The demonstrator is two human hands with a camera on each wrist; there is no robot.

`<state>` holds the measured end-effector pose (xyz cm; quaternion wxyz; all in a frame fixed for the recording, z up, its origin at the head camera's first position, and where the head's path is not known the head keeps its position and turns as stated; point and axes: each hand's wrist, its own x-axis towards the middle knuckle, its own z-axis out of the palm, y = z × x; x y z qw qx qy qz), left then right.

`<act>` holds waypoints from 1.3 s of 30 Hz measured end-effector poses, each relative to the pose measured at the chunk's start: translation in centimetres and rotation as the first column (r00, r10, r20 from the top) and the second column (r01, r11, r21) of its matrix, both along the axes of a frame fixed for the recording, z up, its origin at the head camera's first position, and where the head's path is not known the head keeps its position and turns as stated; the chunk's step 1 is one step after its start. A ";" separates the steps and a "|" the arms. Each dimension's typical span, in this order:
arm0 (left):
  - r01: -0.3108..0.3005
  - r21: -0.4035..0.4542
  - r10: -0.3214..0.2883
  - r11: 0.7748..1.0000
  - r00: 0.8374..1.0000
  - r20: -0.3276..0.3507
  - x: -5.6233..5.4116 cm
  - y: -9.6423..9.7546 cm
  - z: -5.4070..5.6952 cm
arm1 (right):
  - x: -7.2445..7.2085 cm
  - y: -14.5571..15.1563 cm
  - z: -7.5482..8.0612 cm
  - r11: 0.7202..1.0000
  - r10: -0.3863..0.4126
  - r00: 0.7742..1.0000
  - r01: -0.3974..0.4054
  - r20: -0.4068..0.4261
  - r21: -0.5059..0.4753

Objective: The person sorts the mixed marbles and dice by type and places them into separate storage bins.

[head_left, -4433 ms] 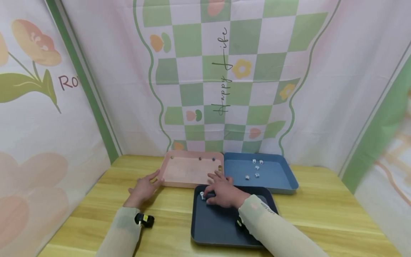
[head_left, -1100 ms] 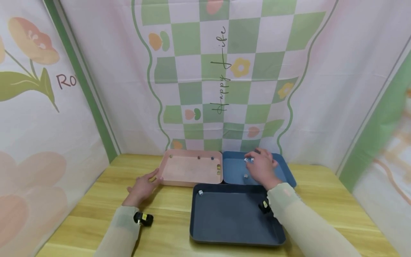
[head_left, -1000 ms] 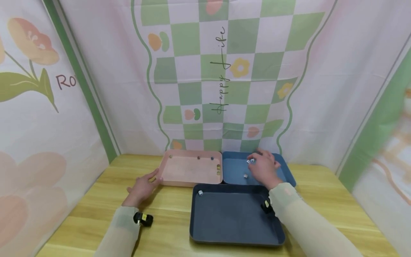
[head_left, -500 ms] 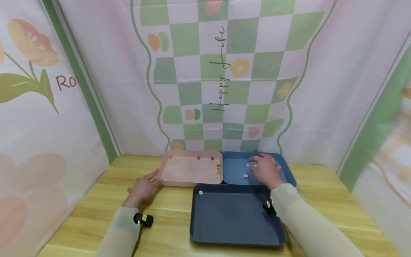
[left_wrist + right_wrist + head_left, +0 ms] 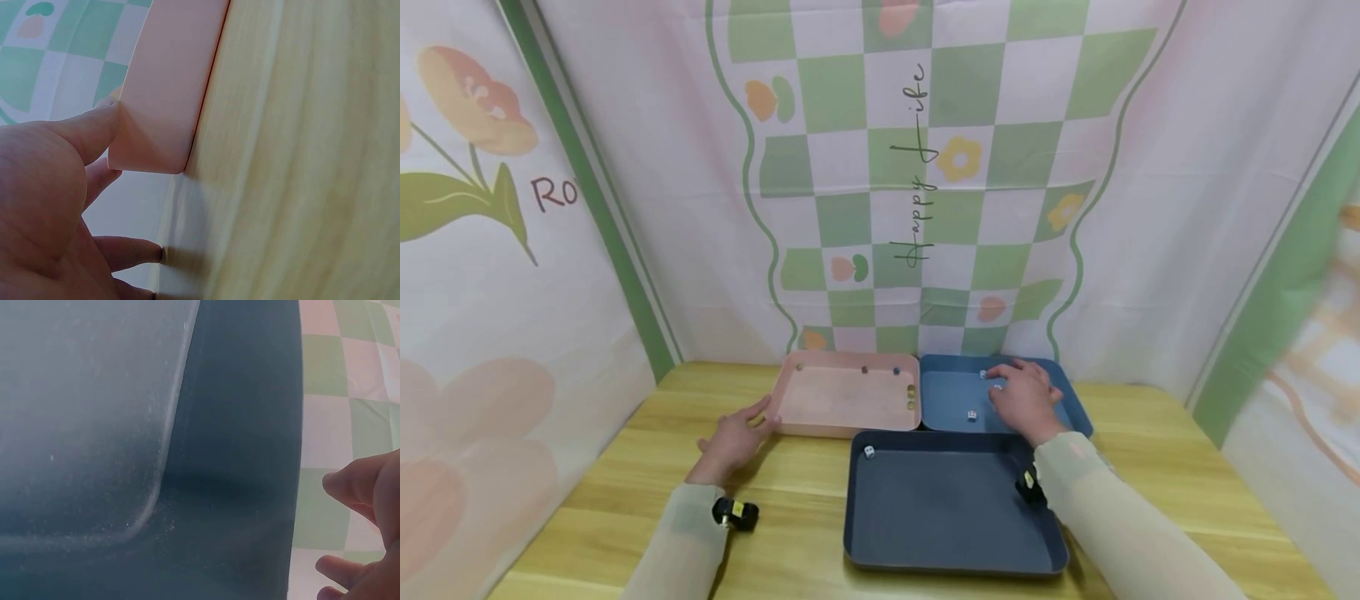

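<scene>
Inside the blue tray [image 5: 940, 396], my right hand [image 5: 1027, 400] reaches down, its fingertips close beside a white die [image 5: 997, 387]. Another white die [image 5: 982, 374] lies just behind the fingertips, and a third [image 5: 972, 416] is nearer the front. In the right wrist view the fingers [image 5: 356, 481] are spread, with no die between them. At the left front corner of the pink tray [image 5: 842, 429], my left hand [image 5: 735, 440] touches the wall and rim with thumb and index finger. Its other fingers [image 5: 131, 251] extend loosely to the table.
A dark grey tray [image 5: 955, 508] stands in front of both, with one white die [image 5: 869, 452] in its far left corner. Several tiny coloured pieces [image 5: 897, 371] lie in the pink tray. A printed curtain [image 5: 925, 208] hangs behind the wooden table [image 5: 797, 517].
My right hand has gone from the dark tray to the blue tray, where the dice by its fingertips have shifted slightly. A second yellowish piece now shows in the pink tray. My left hand stays put.
</scene>
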<state>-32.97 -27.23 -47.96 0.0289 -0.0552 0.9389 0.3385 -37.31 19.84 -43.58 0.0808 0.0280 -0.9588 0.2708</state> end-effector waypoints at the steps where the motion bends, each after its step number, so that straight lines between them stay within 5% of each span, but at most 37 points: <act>1: 0.000 0.000 0.000 1.000 1.000 0.000 0.0 0.0 0.0 | 0.0 0.0 0.0 1.000 -0.003 1.000 0.003 -0.003 0.000; 14: 0.010 -0.002 -0.010 1.000 1.000 0.000 0.1 0.0 0.1 | 0.9 -2.0 0.8 1.000 0.003 0.999 -0.003 0.038 0.001; 27: -0.007 0.004 0.007 1.000 1.000 0.000 -0.2 -0.1 -0.3 | 3.2 -9.3 1.5 0.987 0.159 0.986 -0.160 -0.042 -0.015; 39: -0.007 0.001 0.007 1.000 1.000 0.007 -0.3 -0.2 -0.3 | 4.7 -13.4 -0.3 0.945 0.323 0.944 -0.318 -0.068 0.080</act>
